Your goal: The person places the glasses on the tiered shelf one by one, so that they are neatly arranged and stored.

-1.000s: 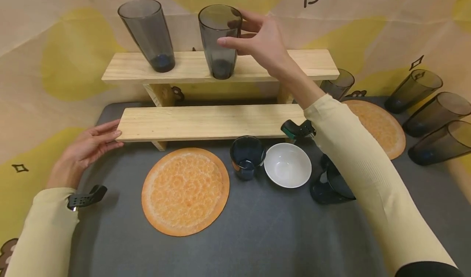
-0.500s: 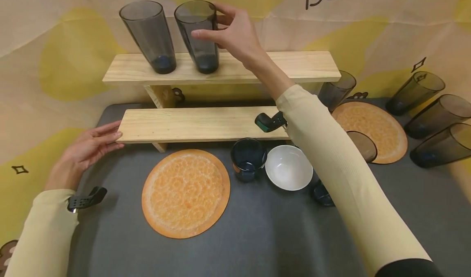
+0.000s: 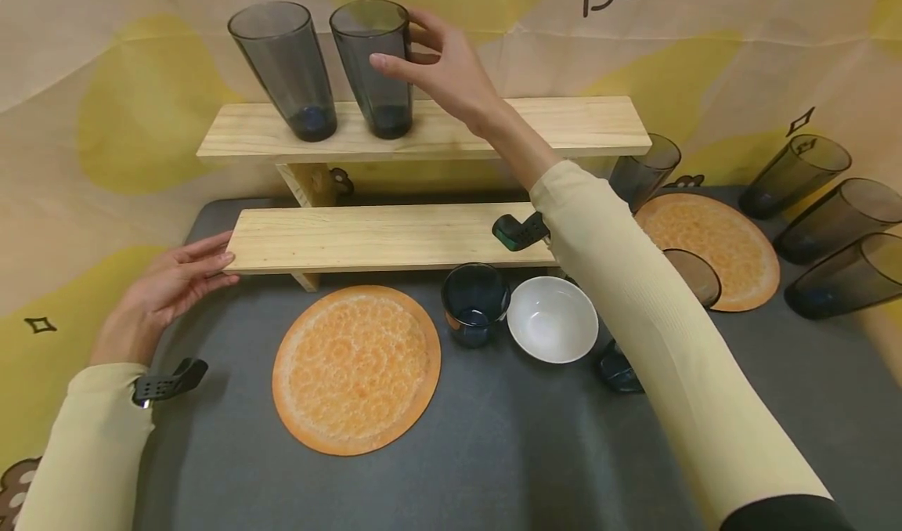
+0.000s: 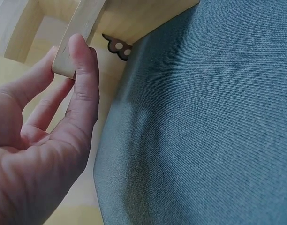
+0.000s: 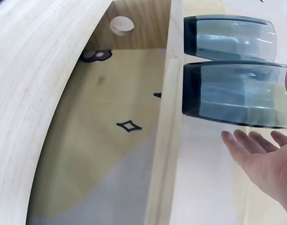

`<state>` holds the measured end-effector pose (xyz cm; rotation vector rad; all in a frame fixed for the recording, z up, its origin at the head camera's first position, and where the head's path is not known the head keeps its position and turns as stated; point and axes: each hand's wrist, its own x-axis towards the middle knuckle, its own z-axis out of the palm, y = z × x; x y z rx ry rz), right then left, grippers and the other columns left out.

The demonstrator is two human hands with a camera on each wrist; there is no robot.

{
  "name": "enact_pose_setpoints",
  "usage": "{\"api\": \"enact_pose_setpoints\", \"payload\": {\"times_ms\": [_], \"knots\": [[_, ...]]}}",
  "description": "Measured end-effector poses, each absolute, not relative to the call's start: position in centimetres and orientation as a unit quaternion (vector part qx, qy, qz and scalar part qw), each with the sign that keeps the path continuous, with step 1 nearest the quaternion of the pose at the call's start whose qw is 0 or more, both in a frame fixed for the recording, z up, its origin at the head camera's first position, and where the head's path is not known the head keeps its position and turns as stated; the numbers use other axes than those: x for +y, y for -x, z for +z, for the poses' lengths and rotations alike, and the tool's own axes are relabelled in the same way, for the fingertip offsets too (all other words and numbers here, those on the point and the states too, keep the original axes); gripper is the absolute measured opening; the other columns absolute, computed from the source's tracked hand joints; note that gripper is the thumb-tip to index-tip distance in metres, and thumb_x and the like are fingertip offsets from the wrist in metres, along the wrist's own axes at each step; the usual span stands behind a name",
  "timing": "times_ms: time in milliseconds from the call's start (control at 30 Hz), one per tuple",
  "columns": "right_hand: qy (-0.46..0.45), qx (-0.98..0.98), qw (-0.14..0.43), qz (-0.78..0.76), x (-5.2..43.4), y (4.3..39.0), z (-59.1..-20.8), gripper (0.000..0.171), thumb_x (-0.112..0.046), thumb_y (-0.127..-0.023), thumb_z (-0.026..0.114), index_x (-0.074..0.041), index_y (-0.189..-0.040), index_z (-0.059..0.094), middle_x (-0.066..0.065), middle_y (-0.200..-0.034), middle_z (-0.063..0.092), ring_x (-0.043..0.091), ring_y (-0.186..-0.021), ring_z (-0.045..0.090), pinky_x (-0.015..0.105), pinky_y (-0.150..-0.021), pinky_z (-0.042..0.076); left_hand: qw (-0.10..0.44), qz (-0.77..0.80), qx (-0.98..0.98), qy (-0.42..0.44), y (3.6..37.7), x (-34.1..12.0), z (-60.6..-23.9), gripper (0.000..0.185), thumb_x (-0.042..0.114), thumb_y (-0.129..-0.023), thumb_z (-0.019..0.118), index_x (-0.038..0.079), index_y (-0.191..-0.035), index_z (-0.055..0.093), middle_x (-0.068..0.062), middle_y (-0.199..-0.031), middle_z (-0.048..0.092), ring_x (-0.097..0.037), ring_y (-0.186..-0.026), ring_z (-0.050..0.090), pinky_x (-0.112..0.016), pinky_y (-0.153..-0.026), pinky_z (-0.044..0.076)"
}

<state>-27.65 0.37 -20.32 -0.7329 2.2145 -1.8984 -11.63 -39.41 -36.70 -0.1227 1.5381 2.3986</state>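
My right hand (image 3: 454, 73) is beside a tall smoky-grey glass (image 3: 377, 96) standing on the wooden shelf's upper board (image 3: 521, 128). Its thumb lies in front of the glass, with the other fingers at its right side. In the right wrist view, a gap separates the spread fingers (image 5: 249, 145) from the glass (image 5: 237, 93). Another tall glass (image 3: 289, 69) stands close on its left. My left hand (image 3: 169, 288) pinches the left end of the lower board (image 3: 373, 237); the left wrist view has that board end (image 4: 66, 63) between thumb and fingers.
Below the shelf are an orange round mat (image 3: 355, 370), a short dark glass (image 3: 475, 308) and a white bowl (image 3: 553, 319). Another round mat (image 3: 747, 257) and several dark glasses (image 3: 838, 280) stand at the right. My right sleeve (image 3: 655, 319) partly hides a glass.
The glass by my right hand has moved left along the upper board, closer to the other glass. My fingers have come away from it. The left hand has stayed on the lower board.
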Motion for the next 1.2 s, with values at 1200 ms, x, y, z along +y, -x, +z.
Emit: {"api": "enact_pose_setpoints", "payload": {"times_ms": [1200], "knots": [[0.311, 0.851, 0.101, -0.411, 15.8, 21.7, -18.6, 0.062, -0.018, -0.089, 0.074, -0.013, -0.145, 0.047, 0.007, -0.147, 0.048, 0.024, -0.134, 0.046, 0.044, -0.111, 0.039, 0.143, 0.848, 0.509, 0.043, 11.4, -39.7, -36.9, 0.043, -0.016, -0.097, 0.043, 0.009, -0.119, 0.070, -0.007, -0.111, 0.068, -0.022, -0.091, 0.069, -0.032, -0.073, 0.060]]}}
